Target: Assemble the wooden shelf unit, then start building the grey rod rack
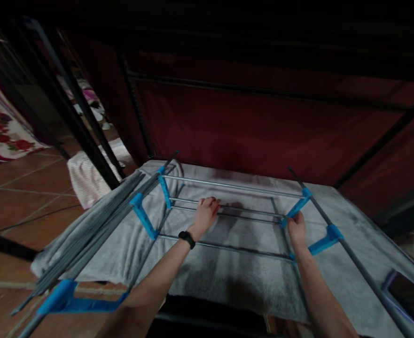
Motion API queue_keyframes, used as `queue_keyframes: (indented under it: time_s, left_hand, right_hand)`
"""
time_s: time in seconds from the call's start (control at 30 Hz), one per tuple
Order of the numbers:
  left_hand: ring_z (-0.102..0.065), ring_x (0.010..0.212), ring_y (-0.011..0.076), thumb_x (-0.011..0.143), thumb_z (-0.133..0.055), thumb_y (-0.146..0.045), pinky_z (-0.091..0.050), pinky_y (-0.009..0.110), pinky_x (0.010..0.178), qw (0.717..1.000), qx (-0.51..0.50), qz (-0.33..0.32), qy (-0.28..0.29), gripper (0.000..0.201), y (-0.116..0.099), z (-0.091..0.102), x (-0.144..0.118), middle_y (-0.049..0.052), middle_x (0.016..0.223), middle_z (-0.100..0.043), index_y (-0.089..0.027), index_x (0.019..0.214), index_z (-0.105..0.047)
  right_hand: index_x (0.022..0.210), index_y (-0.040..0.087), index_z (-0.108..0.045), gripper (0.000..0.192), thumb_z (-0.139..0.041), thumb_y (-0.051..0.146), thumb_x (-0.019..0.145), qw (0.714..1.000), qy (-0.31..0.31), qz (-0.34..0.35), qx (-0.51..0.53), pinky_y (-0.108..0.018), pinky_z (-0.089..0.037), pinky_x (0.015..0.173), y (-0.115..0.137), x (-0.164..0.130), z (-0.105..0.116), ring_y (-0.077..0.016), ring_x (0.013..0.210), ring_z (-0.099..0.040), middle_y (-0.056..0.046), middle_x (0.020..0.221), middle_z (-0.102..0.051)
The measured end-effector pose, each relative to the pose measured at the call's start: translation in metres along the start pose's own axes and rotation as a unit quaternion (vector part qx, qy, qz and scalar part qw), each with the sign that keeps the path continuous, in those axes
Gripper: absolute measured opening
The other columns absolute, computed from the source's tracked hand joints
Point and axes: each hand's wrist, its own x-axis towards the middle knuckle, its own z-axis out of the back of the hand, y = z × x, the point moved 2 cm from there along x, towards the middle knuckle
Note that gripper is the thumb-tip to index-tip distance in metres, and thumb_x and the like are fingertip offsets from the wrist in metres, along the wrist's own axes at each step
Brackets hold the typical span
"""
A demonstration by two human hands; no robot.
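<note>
both hands are on a part-built metal rack frame (228,220) that lies flat on the bed. left hand (207,212), wrist wearing a dark watch (187,238), rests fingers curled over one of the far cross tubes (249,215); looks like a loose hold from above, pressing the tube down, though whether the fingers close fully round it cannot be told from here. right hand (297,226) is closed on the right end of that tube set, just where it meets a blue plastic connector (296,207), thumb side against the joint. largest to smallest: grey blanket (199,277) covers the bed and gives a soft flat bed for the frame, so the tubes do not roll. dark red fabric wall (263,126) with black poles stands behind, close to the frame's far edge. frame sits mid-blanket, long side rails running away from the person, four thin cross tubes between them, held at the corners by blue connectors. bundle of spare grey tubes (97,225) lies along the left edge of the blanket, touching the left rail, within reach of the left arm. a second right-side connector (324,240) sits on the right rail nearer the person. phone (406,295), screen dark, lies at the right near corner, well apart from the frame. tiled floor (23,188) to the left.
</note>
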Motion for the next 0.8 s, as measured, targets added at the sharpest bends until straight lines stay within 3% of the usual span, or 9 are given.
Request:
queue_keyframes:
  time_s: [0.13, 0.23, 0.5, 0.8]
  left_hand:
    - [-0.055, 0.107, 0.0233, 0.099, -0.047, -0.031, -0.038, 0.041, 0.094, 0.995, 0.042, 0.088, 0.008, 0.028, 0.04, 0.004, -0.021, 0.008, 0.115, -0.062, -0.022, 0.12, -0.063]
    - [-0.054, 0.109, 0.0235, 0.099, -0.047, -0.024, -0.036, 0.041, 0.093, 0.993, 0.046, 0.111, 0.011, 0.028, 0.056, 0.004, -0.026, 0.008, 0.119, -0.063, -0.023, 0.122, -0.062]
    - [-0.052, 0.101, 0.0256, 0.098, -0.047, -0.024, -0.03, 0.04, 0.085, 0.99, 0.064, 0.113, 0.047, 0.023, 0.068, -0.005, -0.013, 0.007, 0.102, -0.069, -0.024, 0.106, -0.069]
    - [-0.051, 0.099, 0.0259, 0.096, -0.05, -0.024, -0.028, 0.04, 0.085, 0.989, 0.051, 0.122, 0.063, 0.022, 0.077, -0.016, -0.009, 0.009, 0.101, -0.069, -0.022, 0.101, -0.071]
  right_hand:
    - [0.099, 0.021, -0.057, 0.034, -0.053, 0.039, 0.07, 0.999, 0.015, -0.024, -0.033, -0.034, -0.047, 0.076, 0.002, 0.004, 0.004, -0.0224, 0.08, -0.058, -0.004, 0.085, -0.064]
    - [0.094, 0.021, -0.055, 0.03, -0.05, 0.04, 0.071, 0.993, 0.017, -0.04, -0.112, -0.034, -0.043, 0.071, 0.002, -0.001, 0.005, -0.0227, 0.075, -0.055, -0.003, 0.078, -0.06]
    - [0.092, 0.021, -0.056, 0.03, -0.049, 0.041, 0.071, 0.99, 0.017, -0.037, -0.133, -0.033, -0.039, 0.069, 0.009, -0.005, 0.006, -0.0238, 0.074, -0.056, -0.006, 0.079, -0.062]
    - [0.091, 0.022, -0.055, 0.027, -0.05, 0.042, 0.073, 0.98, 0.004, -0.074, -0.183, -0.036, -0.043, 0.071, -0.001, -0.002, 0.001, -0.0259, 0.078, -0.058, -0.007, 0.081, -0.062]
